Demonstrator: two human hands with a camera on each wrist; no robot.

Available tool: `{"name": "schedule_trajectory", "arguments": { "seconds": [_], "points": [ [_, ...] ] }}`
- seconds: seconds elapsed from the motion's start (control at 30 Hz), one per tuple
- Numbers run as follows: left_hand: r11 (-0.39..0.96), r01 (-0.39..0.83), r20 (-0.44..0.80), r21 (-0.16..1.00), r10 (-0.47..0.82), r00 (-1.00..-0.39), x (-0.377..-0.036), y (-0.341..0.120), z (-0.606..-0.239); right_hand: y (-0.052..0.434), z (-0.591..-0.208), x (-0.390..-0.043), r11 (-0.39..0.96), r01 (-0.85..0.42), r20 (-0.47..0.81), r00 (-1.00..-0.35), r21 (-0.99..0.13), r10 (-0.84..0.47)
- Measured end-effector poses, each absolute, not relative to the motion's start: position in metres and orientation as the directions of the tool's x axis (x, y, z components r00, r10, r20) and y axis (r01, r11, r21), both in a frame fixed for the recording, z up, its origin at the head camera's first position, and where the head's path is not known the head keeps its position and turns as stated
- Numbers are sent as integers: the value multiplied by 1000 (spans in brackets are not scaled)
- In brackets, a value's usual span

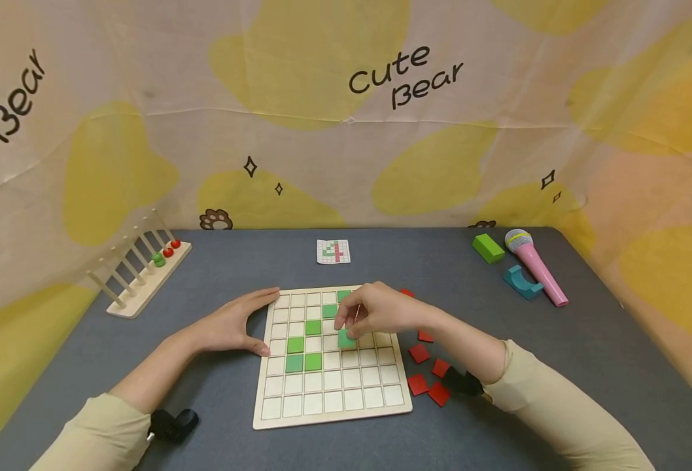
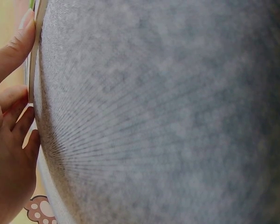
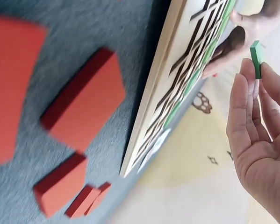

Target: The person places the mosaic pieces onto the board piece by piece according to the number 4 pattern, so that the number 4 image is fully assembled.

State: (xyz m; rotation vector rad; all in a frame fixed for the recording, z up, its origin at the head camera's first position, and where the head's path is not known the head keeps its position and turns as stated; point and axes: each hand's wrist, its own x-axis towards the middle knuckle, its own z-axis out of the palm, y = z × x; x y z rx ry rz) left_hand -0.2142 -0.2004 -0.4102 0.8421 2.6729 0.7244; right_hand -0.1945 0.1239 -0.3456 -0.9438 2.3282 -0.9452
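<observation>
A wooden grid board (image 1: pixel 332 418) lies on the table with several green tiles (image 1: pixel 313 327) in a diagonal run of its squares and two more beside its lower end. My left hand (image 1: pixel 228 325) rests against the board's left edge, thumb and fingers spread along it. In the left wrist view, the thumb (image 2: pixel 19 44) touches the rim. Between thumb and fingertips, my right hand (image 1: pixel 381 311) pinches a green tile (image 1: pixel 346 339) over the board's middle. The right wrist view shows that tile (image 3: pixel 256 58) held on edge, above the board surface.
Several red tiles (image 1: pixel 419 353) lie right of the board. Behind it is a small pattern card (image 1: pixel 333 252). A peg rack (image 1: pixel 152 281) with red and green beads stands at left. A pink microphone (image 1: pixel 537 268), green block (image 1: pixel 488 248) and blue arch (image 1: pixel 522 283) sit at right.
</observation>
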Motion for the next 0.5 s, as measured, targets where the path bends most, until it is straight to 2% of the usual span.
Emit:
{"name": "schedule_trajectory", "arguments": {
  "seconds": [0.2, 0.5],
  "points": [
    [709, 476, -74, 520, 593, -802, -215, -200, -411, 112, -348, -191, 528, -416, -169, -645, -740, -745],
    [706, 482, -68, 518, 596, -800, -215, -201, -412, 96, -355, -188, 570, -461, -180, -649, -680, -740]
  ]
}}
